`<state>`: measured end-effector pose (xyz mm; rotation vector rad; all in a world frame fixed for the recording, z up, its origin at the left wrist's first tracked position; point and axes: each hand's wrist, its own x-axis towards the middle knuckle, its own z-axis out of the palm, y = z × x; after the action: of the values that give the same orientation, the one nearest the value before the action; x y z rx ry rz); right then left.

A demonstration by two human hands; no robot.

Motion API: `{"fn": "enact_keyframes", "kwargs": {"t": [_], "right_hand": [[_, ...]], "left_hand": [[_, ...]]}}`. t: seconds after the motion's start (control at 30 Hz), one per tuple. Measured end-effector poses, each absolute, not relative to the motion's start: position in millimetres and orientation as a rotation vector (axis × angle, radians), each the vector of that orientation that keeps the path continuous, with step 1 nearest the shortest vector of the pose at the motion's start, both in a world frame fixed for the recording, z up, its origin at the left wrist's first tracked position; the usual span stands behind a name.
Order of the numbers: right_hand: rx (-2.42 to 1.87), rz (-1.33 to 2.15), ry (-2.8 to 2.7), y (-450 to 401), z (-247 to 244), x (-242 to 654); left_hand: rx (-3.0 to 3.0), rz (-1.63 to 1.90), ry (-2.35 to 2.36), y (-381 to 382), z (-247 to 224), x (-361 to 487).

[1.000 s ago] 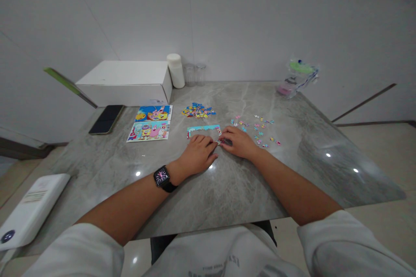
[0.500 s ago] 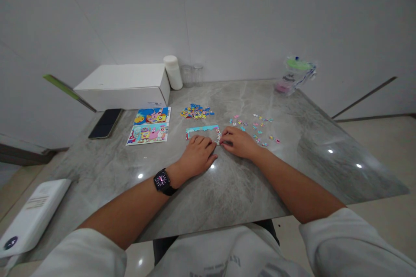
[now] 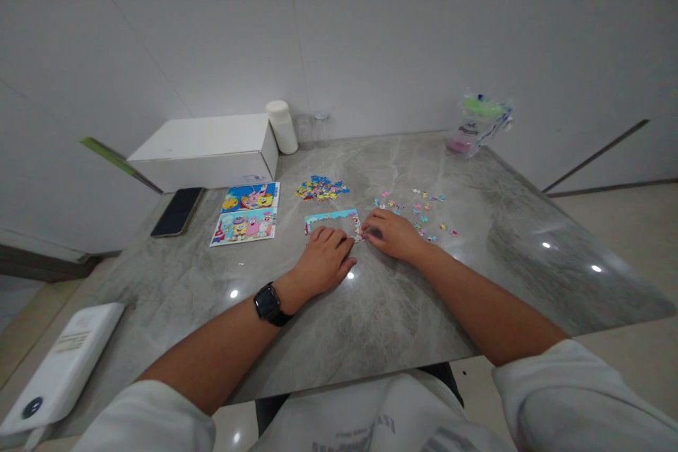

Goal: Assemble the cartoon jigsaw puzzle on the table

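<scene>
A jigsaw border (image 3: pixel 333 215), partly joined into a rectangle with a light blue top strip, lies mid-table. My left hand (image 3: pixel 324 260), with a black watch on its wrist, rests flat over the border's lower side, fingers stretched out and hiding part of it. At the lower right corner my right hand (image 3: pixel 393 234) has thumb and fingertips pinched on a small puzzle piece, mostly hidden by the fingers. Loose pieces (image 3: pixel 417 210) are scattered to the right of the border. Behind it sits a heap of blue and yellow pieces (image 3: pixel 321 188). Cartoon picture sheets (image 3: pixel 244 226) lie to the left.
A phone (image 3: pixel 177 212) and a white box (image 3: pixel 204 148) are at the back left. Beside the box stand a white bottle (image 3: pixel 282 128) and two clear glasses (image 3: pixel 312 131). A plastic bag (image 3: pixel 475 127) sits at the back right, a white power bank (image 3: pixel 66 364) at the front left.
The whole view has tilted slightly, shifting the table a little lower. My right hand's fingertips have edged slightly away from the border's corner; the left hand stays on the border.
</scene>
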<state>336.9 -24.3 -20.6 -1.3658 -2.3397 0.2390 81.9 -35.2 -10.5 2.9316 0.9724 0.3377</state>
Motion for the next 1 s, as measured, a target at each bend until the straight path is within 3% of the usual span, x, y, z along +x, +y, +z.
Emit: {"fn": "enact_keyframes", "kwargs": {"t": [0.6, 0.83, 1.0], "right_hand": [[-1.392, 0.296, -2.363, -24.8, -18.9, 335.0], [-1.447, 0.275, -2.328, -26.1, -17.9, 337.4], [-1.453, 0.264, -2.349, -29.4, -13.0, 336.9]], "left_hand": [[2.835, 0.441, 0.966, -36.5, -6.8, 77.1], [2.703, 0.712, 1.229, 1.7, 19.7, 35.5], [2.653, 0.633, 1.179, 7.7, 28.8, 7.9]]}}
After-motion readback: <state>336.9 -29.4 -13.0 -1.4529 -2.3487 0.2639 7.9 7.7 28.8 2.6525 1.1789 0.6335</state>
